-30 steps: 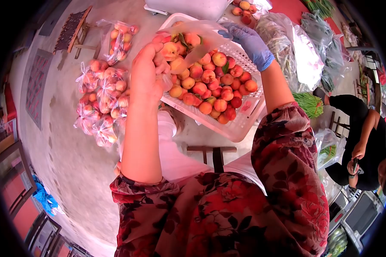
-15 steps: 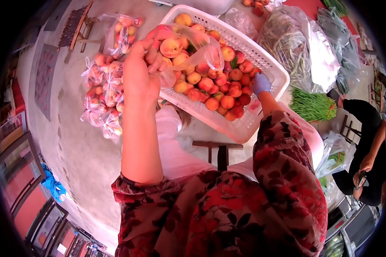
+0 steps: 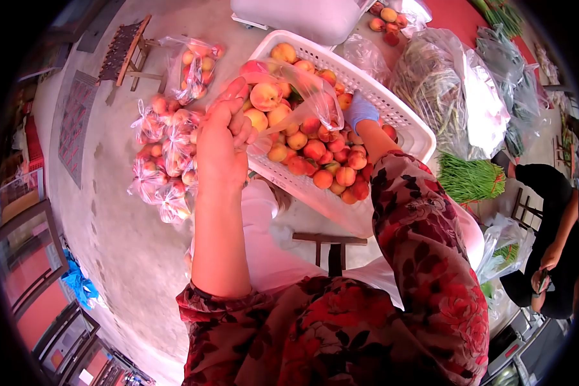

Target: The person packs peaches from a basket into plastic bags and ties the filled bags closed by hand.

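My bare left hand has its fingers curled at the side of a clear plastic bag, gripping it over the crate. Several peaches lie inside the bag, among them a large yellow-red peach. On my right hand is a thin blue-violet glove. It is down among the loose peaches, right of the bag's mouth and beside an orange peach. Its fingertips are mostly hidden, so whether it grips a peach does not show. A white perforated plastic crate holds the loose fruit.
Tied bags of peaches sit on the floor at left, near a small folding stool. Right of the crate are a large plastic bag of greens and a bundle of green stalks. Another person's hands hold something small at far right.
My right hand has moved left and up across the peaches, from the crate's right end toward the bag. My left hand still grips the bag. The whole view has shifted slightly.
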Available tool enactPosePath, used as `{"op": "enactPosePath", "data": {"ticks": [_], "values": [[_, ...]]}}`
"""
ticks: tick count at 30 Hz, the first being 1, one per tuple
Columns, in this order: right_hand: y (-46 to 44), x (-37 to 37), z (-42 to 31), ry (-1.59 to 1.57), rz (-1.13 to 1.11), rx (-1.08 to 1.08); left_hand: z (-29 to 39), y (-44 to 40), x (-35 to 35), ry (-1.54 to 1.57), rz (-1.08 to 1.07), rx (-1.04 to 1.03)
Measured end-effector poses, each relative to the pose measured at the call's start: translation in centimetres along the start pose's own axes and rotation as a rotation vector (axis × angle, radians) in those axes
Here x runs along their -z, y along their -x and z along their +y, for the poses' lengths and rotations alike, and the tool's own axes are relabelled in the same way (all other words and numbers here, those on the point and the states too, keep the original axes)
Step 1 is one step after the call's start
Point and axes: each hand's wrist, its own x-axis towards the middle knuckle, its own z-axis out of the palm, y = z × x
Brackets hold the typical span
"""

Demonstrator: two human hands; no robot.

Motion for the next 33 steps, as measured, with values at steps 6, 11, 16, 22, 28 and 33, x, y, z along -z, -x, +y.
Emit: {"op": "enactPosePath", "data": {"ticks": [6,11,16,22,28,33], "values": [[-1.0,2.0,-0.9,-0.005,-0.168,0.057,0.7,-0.6,0.5,0.040,-0.043,0.022],[-2.7,1.0,4.5,-1.297,-0.401,-0.141,1.0,-0.2,1.1,0.016,-0.052,0.024],[5.3,12.3,-0.8,-1.529,-0.762,0.241,0.7,0.5,2.1,0.033,-0.098,0.038],[9.8,12.2,-15.1,-0.840,-0.618,0.621,0.9,1.3,2.4,0.078,-0.068,0.061],[9.4,9.6,-14.9,-1.523,-1.137,0.231,1.9,1.3,4.4,0.094,-0.055,0.028],[10.7,10.1,-13.9,-1.711,-1.006,0.201,2.4,0.6,4.9,-0.179,-0.031,-0.061]]}}
